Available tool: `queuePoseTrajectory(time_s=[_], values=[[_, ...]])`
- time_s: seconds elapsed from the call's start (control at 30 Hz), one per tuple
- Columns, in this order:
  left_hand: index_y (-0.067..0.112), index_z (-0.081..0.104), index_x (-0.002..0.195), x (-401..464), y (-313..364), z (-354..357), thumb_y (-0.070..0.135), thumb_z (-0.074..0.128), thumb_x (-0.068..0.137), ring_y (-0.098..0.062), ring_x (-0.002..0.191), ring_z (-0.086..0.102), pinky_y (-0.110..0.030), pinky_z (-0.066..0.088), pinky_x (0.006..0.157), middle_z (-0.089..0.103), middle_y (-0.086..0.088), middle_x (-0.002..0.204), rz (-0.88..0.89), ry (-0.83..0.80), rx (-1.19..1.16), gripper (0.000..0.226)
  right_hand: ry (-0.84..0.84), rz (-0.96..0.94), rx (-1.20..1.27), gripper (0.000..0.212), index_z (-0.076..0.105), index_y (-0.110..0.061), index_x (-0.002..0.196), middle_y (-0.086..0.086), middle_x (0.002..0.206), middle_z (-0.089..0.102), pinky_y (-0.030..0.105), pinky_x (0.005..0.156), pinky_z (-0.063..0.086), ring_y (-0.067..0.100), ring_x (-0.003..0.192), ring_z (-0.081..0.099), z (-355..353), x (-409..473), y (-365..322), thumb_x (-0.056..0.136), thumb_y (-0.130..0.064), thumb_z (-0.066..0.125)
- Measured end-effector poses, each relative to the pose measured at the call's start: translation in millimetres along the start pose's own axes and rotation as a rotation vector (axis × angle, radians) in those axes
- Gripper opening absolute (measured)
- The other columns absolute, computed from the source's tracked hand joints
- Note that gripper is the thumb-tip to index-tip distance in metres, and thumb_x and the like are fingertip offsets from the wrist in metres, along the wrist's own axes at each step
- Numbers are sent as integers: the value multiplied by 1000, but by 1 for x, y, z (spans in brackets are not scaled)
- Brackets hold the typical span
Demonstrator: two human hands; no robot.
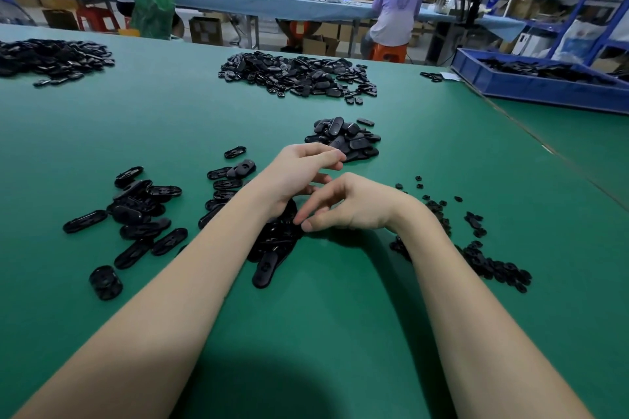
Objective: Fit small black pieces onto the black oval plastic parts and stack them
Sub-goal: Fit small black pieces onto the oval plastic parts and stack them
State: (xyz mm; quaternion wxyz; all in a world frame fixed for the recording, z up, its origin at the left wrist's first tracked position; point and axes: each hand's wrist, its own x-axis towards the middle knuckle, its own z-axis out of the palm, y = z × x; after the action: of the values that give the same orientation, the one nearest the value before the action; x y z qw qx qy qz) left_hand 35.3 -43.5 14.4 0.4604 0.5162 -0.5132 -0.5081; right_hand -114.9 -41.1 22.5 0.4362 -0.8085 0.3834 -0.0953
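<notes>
Holding black parts, blue bin sits on green table

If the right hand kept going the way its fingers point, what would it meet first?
The right hand points left and down, so it would likely meet the black oval parts under the left hand; depth is unclear.
</notes>
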Motion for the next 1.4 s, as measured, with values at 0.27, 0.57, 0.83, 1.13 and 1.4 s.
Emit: queuePoseTrajectory(time_s=[0.27,0.57,0.83,1.13,1.4], values=[[19,76,101,0,-1,0,27,68,94,-8,66,60,-23,52,58,72,8,90,-10,3,-6,14,-7,2,-68,17,80,-31,98,-12,68,60,24,99,46,13,95,64,3,2,-2,84,-21,84],[26,75,98,-3,4,-1,32,64,98,-4,66,63,-20,47,64,73,11,89,14,-40,96,13,302,87,67,7,79,-27,88,-15,69,68,14,48,39,6,55,49,-39,-27,13,93,-27,74],[23,78,97,-6,3,4,17,73,91,-7,72,67,-17,54,66,75,2,82,86,-96,97,10,450,213,119,13,81,-26,94,-10,87,79,24,59,39,10,59,47,-53,-40,20,92,-37,73],[15,78,100,-6,1,7,10,73,91,-9,70,65,-20,56,71,71,-2,78,76,-97,64,11,434,656,-389,11,80,-36,81,-6,100,73,38,95,56,23,100,67,-62,-50,29,72,-36,85],[15,78,100,-5,0,5,8,74,90,-10,71,66,-18,56,71,72,-7,80,61,-86,37,13,413,664,-387,10,79,-35,74,-4,98,74,38,90,60,25,97,69,-61,-47,31,68,-34,88]])
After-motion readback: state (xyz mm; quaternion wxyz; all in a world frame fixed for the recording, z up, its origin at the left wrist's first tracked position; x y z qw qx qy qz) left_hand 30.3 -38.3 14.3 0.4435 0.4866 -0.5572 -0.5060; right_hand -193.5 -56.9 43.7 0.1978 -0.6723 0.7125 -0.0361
